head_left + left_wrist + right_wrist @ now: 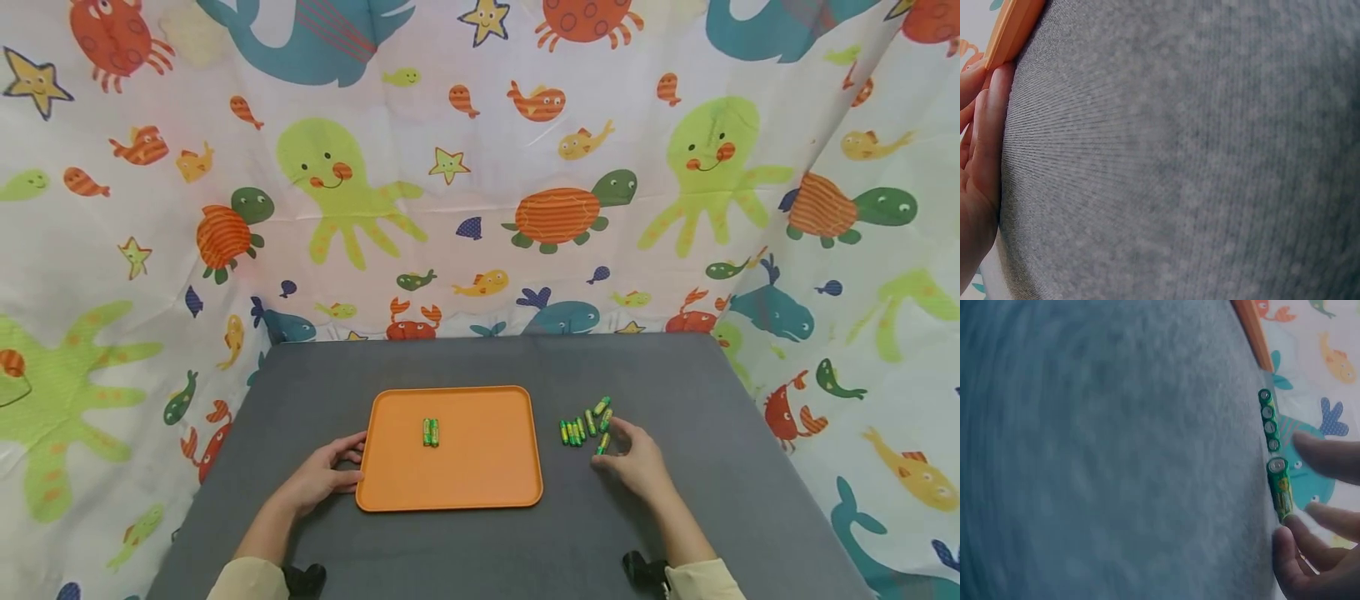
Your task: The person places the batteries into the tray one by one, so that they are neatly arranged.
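Observation:
My left hand (318, 477) holds the left edge of an orange tray (480, 487), thumb and fingers at the rim; the left wrist view shows the fingers (999, 94) against the tray's edge (1013, 31). Two green batteries (431, 432) lie side by side on the tray. To the tray's right, my right hand (637, 462) is at a battery (602, 443), with thumb and fingers spread around it. In the right wrist view the fingertips (1290, 526) are by the near end of a green-and-yellow battery (1282, 490), and the thumb stands apart from it.
Several more green batteries (572, 432) lie on the grey table (465, 550) between the tray and my right hand, some in a row, others at angles. A curtain (480, 250) printed with sea animals hangs behind the table and at both sides.

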`<move>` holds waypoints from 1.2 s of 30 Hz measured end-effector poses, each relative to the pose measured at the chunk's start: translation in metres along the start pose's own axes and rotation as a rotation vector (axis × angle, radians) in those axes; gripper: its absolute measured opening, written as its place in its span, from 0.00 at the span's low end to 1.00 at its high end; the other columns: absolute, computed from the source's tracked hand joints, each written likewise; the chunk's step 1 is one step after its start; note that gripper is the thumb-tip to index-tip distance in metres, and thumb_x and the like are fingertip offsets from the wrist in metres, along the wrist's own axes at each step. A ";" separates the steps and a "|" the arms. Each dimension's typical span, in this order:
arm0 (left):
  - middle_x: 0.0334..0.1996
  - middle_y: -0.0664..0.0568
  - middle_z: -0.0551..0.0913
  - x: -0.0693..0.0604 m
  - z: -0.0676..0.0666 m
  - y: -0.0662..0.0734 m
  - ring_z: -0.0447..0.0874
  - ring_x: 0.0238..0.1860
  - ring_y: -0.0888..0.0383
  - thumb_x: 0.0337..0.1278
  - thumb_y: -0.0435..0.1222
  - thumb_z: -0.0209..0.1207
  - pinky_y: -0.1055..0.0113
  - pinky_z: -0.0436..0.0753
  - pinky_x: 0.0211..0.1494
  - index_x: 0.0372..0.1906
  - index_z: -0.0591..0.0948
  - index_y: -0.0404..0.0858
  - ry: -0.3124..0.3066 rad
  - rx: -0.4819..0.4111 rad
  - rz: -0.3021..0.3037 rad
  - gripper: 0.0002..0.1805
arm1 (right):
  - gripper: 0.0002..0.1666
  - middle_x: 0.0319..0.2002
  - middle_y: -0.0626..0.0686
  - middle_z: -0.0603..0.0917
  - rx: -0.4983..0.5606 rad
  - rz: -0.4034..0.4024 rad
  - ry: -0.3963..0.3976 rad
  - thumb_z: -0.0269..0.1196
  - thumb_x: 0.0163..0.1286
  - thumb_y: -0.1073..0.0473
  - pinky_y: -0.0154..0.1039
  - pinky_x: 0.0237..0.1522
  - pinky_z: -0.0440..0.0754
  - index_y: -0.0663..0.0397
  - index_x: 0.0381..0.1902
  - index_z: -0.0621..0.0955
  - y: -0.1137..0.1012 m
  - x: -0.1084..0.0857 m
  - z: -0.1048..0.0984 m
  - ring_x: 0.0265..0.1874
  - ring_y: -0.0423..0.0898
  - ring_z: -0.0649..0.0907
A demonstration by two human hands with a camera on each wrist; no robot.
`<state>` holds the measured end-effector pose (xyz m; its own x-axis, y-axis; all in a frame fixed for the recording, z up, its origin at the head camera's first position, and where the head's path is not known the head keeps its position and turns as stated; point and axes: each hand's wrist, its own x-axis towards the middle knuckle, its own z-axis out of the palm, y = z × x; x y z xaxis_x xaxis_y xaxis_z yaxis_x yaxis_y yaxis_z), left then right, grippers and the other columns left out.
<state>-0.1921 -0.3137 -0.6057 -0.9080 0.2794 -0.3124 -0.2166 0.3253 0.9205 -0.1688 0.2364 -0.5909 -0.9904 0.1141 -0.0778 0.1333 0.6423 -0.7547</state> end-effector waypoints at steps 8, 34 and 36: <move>0.63 0.41 0.69 0.001 0.000 0.000 0.72 0.57 0.46 0.60 0.31 0.67 0.59 0.88 0.48 0.78 0.62 0.43 -0.006 0.004 -0.010 0.43 | 0.44 0.64 0.69 0.73 -0.072 0.010 0.008 0.76 0.57 0.60 0.63 0.55 0.78 0.60 0.71 0.72 0.005 0.005 0.006 0.60 0.67 0.76; 0.62 0.41 0.69 -0.001 0.000 0.002 0.74 0.56 0.47 0.60 0.32 0.68 0.59 0.88 0.49 0.78 0.63 0.44 -0.004 -0.003 -0.013 0.43 | 0.40 0.58 0.66 0.78 -0.076 0.009 -0.003 0.77 0.56 0.63 0.60 0.53 0.80 0.61 0.66 0.75 -0.005 0.004 0.004 0.55 0.62 0.80; 0.62 0.41 0.69 -0.001 -0.001 0.002 0.75 0.56 0.47 0.60 0.32 0.68 0.59 0.88 0.49 0.78 0.63 0.44 -0.003 -0.008 -0.016 0.43 | 0.41 0.57 0.67 0.79 -0.039 0.013 -0.003 0.76 0.56 0.65 0.57 0.51 0.83 0.62 0.67 0.74 -0.004 0.003 0.005 0.53 0.61 0.82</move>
<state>-0.1917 -0.3140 -0.6038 -0.9031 0.2772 -0.3280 -0.2341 0.3226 0.9171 -0.1727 0.2303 -0.5912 -0.9886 0.1207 -0.0898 0.1479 0.6699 -0.7276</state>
